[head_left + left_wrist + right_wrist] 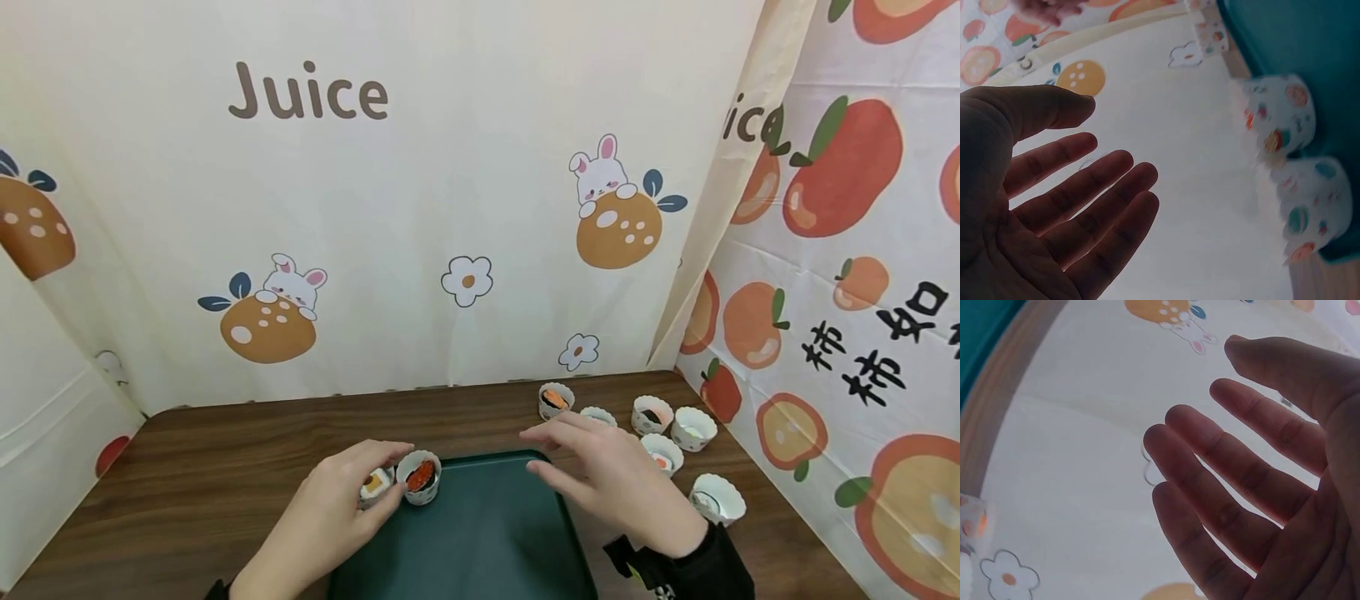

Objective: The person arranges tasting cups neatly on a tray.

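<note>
Two patterned paper cups stand side by side at the back left of a dark green tray [487, 533]. One cup [424, 495] holds a sushi piece with a red topping [420, 476]; the other cup [367, 502] has a yellow-and-white piece [376, 482]. From the head view my left hand [337, 496] overlaps the yellow one. In the left wrist view its fingers [1094, 212] are spread and hold nothing, apart from both cups. Over the tray's right back corner hovers my right hand [607, 475], fingers [1222, 481] extended, holding nothing.
Several more cups are grouped right of the tray on the brown wooden table [247, 467], among them one with an orange-topped piece [556, 399] and one [717, 500] near the right edge. A printed curtain [450, 167] hangs behind, another cloth [847, 333] at right.
</note>
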The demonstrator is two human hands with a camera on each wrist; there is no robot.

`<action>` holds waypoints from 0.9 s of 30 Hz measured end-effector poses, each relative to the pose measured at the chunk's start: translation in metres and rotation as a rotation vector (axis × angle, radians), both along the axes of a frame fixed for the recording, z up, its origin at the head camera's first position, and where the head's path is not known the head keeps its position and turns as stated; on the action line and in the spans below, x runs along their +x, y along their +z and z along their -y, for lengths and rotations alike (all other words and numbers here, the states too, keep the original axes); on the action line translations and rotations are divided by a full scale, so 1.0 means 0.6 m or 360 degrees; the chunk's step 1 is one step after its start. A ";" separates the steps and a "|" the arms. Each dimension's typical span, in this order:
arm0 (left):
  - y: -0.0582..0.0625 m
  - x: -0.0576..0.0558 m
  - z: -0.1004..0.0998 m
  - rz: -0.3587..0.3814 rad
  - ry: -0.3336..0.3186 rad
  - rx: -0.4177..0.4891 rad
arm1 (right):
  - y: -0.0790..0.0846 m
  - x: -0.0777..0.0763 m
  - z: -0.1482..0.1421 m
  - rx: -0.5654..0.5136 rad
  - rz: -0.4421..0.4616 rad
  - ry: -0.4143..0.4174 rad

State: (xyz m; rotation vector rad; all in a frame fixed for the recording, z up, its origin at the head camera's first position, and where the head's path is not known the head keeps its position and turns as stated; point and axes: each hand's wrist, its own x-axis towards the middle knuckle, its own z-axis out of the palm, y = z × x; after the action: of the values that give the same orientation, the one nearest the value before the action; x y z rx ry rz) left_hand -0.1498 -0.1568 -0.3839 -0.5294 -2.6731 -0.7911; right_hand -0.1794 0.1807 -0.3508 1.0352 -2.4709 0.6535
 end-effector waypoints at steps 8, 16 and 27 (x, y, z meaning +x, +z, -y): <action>-0.005 -0.020 -0.034 -0.0075 -0.0196 -0.0022 | 0.025 0.014 -0.022 -0.0100 -0.0149 -0.0016; 0.011 -0.067 -0.084 -0.0063 -0.0342 -0.0158 | 0.043 0.025 -0.024 -0.0150 -0.0173 0.0020; 0.025 -0.154 -0.180 0.0075 -0.0411 -0.0274 | 0.063 0.041 -0.027 -0.0225 -0.0205 0.0042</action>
State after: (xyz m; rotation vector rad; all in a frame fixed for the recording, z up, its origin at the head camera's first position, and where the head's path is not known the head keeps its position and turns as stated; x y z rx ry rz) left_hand -0.2421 -0.0485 -0.3690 -0.9243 -2.7669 -0.6479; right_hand -0.1546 0.1967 -0.3131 1.0243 -2.2694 0.7342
